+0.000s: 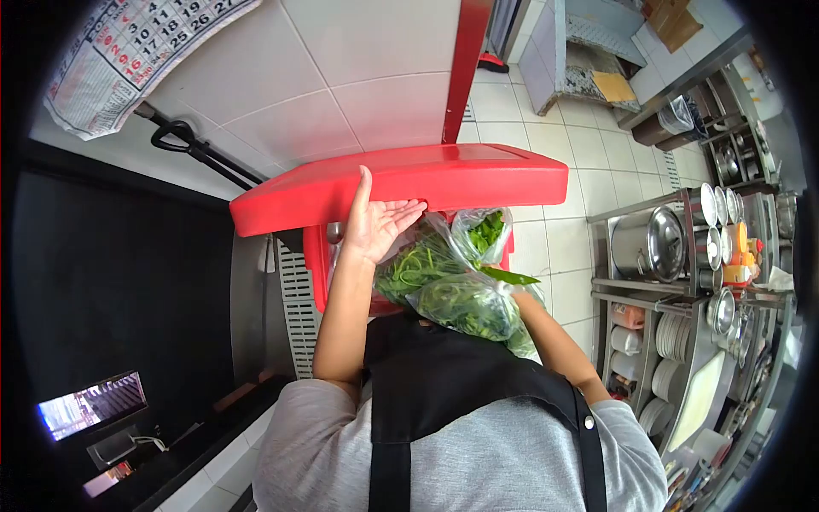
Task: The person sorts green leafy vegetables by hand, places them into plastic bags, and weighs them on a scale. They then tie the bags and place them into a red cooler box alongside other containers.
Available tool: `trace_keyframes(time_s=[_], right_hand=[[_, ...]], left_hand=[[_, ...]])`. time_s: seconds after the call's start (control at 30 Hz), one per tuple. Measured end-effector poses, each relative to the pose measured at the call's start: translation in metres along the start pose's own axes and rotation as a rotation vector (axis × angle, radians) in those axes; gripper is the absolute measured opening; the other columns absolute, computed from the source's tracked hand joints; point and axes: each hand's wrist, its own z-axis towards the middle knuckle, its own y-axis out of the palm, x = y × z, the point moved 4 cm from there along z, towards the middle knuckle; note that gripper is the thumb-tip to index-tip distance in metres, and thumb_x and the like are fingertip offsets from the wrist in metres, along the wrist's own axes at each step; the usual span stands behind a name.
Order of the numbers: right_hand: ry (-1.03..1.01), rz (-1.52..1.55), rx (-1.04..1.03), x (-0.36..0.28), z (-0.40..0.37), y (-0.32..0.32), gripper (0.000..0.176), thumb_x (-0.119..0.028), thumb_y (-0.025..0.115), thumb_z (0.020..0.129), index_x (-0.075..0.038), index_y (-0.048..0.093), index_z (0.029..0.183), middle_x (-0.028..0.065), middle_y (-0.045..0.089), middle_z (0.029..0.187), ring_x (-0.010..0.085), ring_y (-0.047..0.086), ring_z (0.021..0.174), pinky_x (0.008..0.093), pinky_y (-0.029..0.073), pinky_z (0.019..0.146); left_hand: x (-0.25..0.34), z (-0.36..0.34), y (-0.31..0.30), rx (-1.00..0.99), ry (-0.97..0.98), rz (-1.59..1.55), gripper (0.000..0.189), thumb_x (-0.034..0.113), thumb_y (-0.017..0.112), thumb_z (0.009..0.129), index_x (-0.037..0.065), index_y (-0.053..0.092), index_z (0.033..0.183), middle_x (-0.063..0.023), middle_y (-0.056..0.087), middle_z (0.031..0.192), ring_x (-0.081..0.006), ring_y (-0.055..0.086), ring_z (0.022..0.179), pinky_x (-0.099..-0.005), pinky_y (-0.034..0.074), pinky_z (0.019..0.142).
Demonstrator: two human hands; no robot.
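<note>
A red lid (pixel 401 181) is tilted up over a red bin (pixel 316 264). Under the lid's front edge, my left hand (pixel 375 224) is raised with its palm up and fingers spread, the fingertips touching the lid. Clear plastic bags of leafy greens (pixel 469 303) lie against my black apron, at the bin's opening. My right hand (pixel 522 299) is mostly hidden behind the bags at their right side, so its fingers do not show. Long green stalks (pixel 418 271) fill the left bag, and a smaller bag (pixel 484 232) of leaves sits above.
On the right, metal shelves (pixel 644 288) hold a large lidded pot (pixel 648 243), stacked plates (pixel 672 335) and bowls. A black panel (pixel 128 290) stands at the left, with a small screen (pixel 94 405). A calendar (pixel 141 51) hangs on the tiled wall.
</note>
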Motion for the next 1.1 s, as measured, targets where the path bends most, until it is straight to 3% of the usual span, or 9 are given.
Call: trace_keyframes(time_s=[0.13,0.3,0.33,0.37,0.6,0.77,0.8,0.9,1.1], right_hand=[[-0.113,-0.528,0.101,-0.038,0.038,0.004,0.032,-0.032,0.052,0.085,-0.002,0.062,0.09,0.021,0.061,0.079,0.0328,0.06,0.073,0.0398,0.047,0.065],[-0.258,-0.744,0.122,-0.053,0.073,0.012,0.03,-0.029,0.051,0.081,0.0,0.059,0.08,0.0267,0.059,0.079,0.0411,0.059,0.078,0.0462,0.048,0.07],[-0.356,-0.692,0.214,-0.033,0.09,0.011,0.029,-0.028,0.053,0.081,0.0,0.058,0.076,0.0249,0.058,0.072,0.0399,0.059,0.071,0.0455,0.047,0.062],[-0.199,-0.678,0.198,-0.028,0.101,0.009,0.03,-0.028,0.051,0.081,0.001,0.059,0.08,0.0274,0.059,0.079,0.0418,0.059,0.08,0.0472,0.047,0.071],[-0.079,-0.474,0.335,-0.001,0.152,-0.015,0.041,-0.036,0.046,0.084,0.003,0.059,0.086,0.0276,0.059,0.085,0.0422,0.057,0.086,0.0468,0.045,0.075],[0.107,-0.502,0.518,0.115,0.194,-0.015,0.057,-0.045,0.032,0.088,0.003,0.06,0.098,0.0275,0.057,0.102,0.043,0.053,0.098,0.0461,0.04,0.086],[0.276,-0.286,0.511,0.097,0.176,-0.017,0.061,-0.048,0.028,0.088,0.002,0.058,0.105,0.0273,0.056,0.108,0.043,0.052,0.103,0.0457,0.037,0.09],[0.275,-0.311,0.636,0.092,0.16,-0.016,0.061,-0.048,0.028,0.089,0.001,0.057,0.11,0.0266,0.055,0.111,0.0418,0.05,0.106,0.0449,0.037,0.092],[0.341,-0.265,0.927,0.108,0.206,-0.035,0.046,-0.044,0.042,0.085,-0.003,0.06,0.094,0.0254,0.06,0.095,0.0408,0.056,0.094,0.0468,0.043,0.08]], left_hand=[[0.021,0.011,0.013,-0.015,0.036,0.009,0.117,0.076,0.053,0.067,-0.03,0.027,0.112,-0.0371,0.04,0.113,-0.0453,0.044,0.113,-0.0451,0.039,0.099],[0.05,0.032,0.021,-0.018,-0.045,-0.156,0.123,0.074,0.056,0.066,-0.031,0.015,0.117,-0.04,0.031,0.12,-0.0495,0.037,0.117,-0.0472,0.037,0.099],[0.054,0.034,0.022,-0.032,-0.078,-0.138,0.125,0.076,0.054,0.065,-0.031,0.017,0.117,-0.0404,0.031,0.119,-0.0481,0.039,0.116,-0.0469,0.037,0.099],[0.056,0.036,0.023,-0.042,-0.115,-0.12,0.126,0.079,0.052,0.064,-0.031,0.018,0.116,-0.0407,0.032,0.118,-0.0466,0.04,0.114,-0.0466,0.037,0.099],[0.087,0.057,0.037,-0.02,-0.097,-0.079,0.122,0.077,0.05,0.067,-0.029,0.018,0.119,-0.0423,0.03,0.122,-0.0481,0.036,0.119,-0.0477,0.033,0.101],[0.1,0.063,0.044,-0.1,-0.117,-0.135,0.117,0.074,0.046,0.073,-0.028,0.013,0.123,-0.043,0.026,0.126,-0.0506,0.029,0.123,-0.049,0.029,0.104],[0.101,0.062,0.045,-0.106,-0.123,-0.127,0.117,0.074,0.044,0.075,-0.027,0.012,0.124,-0.0432,0.024,0.128,-0.0515,0.027,0.124,-0.0493,0.026,0.105],[0.103,0.064,0.042,-0.151,-0.157,-0.084,0.117,0.076,0.039,0.075,-0.027,0.012,0.124,-0.043,0.022,0.13,-0.0499,0.025,0.126,-0.0495,0.025,0.105],[0.108,0.072,0.038,-0.122,-0.06,0.098,0.112,0.077,0.029,0.077,-0.025,0.022,0.124,-0.0419,0.031,0.127,-0.0447,0.035,0.123,-0.0469,0.029,0.103]])
